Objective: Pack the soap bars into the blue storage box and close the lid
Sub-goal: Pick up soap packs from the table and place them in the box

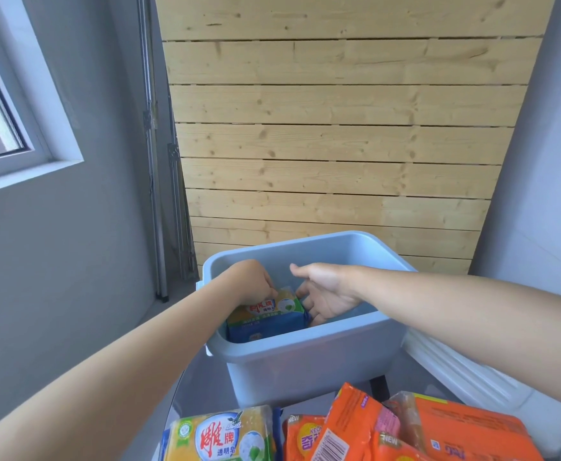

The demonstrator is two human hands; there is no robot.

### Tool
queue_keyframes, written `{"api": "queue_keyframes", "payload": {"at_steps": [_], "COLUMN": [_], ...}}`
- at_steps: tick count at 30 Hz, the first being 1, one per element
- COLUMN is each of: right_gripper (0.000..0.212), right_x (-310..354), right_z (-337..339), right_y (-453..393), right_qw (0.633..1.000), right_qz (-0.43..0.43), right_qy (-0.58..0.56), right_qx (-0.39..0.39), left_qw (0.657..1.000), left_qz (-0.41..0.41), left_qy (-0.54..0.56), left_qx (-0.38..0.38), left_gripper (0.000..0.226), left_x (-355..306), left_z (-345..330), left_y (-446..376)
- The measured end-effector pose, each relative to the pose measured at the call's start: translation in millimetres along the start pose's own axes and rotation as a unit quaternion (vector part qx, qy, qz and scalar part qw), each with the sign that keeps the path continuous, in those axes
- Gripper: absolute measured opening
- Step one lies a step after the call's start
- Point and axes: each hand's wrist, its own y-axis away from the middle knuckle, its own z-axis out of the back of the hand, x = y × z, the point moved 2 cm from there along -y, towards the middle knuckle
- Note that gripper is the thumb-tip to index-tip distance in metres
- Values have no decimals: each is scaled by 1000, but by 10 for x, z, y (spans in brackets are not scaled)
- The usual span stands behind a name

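A: Blue plastic, lid off: the storage box (305,364) stands open-topped at the centre of the scene, in front of a pale wooden slat panel (339,144) leaning against the grey far wall. Both of the person's bare forearms reach down into it.

B: What is each hand doing?

A: The left hand (255,282) sits at the left side of the box interior, knuckles up, fingers curled down onto the far edge of a yellow-and-blue soap pack (267,319). That pack lies low inside the box against its near-left wall, label facing up. The right hand (327,294) is beside the pack's right end, palm turned toward it, fingers loosely spread and partly hidden behind the wrapper. Whether those fingers touch the pack cannot be told; they are not clamped round anything visible.

B: And the rest of the soap?

A: Waiting on the near side, outside the box. A second yellow pack (219,437) lies at the bottom edge, left of centre, and a heap of orange soap packs (405,430) fills the near right. A white ribbed lid (465,371) rests to the right of the box. A window frame (29,134) shows on the far left wall.
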Motion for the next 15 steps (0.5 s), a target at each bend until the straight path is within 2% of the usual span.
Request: {"api": "queue_keyframes", "payload": {"at_steps": [4, 8, 12, 15], "right_gripper": [80, 82, 63, 43], "right_x": [8, 69, 152, 172], "right_z": [11, 8, 6, -48], "right_y": [-6, 21, 231, 518], "right_qw": [1000, 996, 976, 917], "right_qz": [-9, -24, 24, 98], "right_qy": [9, 82, 152, 280], "right_qx": [2, -39, -154, -266], "left_qw": [1000, 1000, 992, 980], "left_qz": [3, 0, -43, -76], "left_qy": [-13, 12, 109, 167], "left_qx": [3, -8, -40, -78], "left_gripper": [33, 34, 31, 30], "left_x": [-8, -16, -81, -168], "left_z": [-10, -8, 38, 98], "left_y": [-6, 37, 198, 431]}}
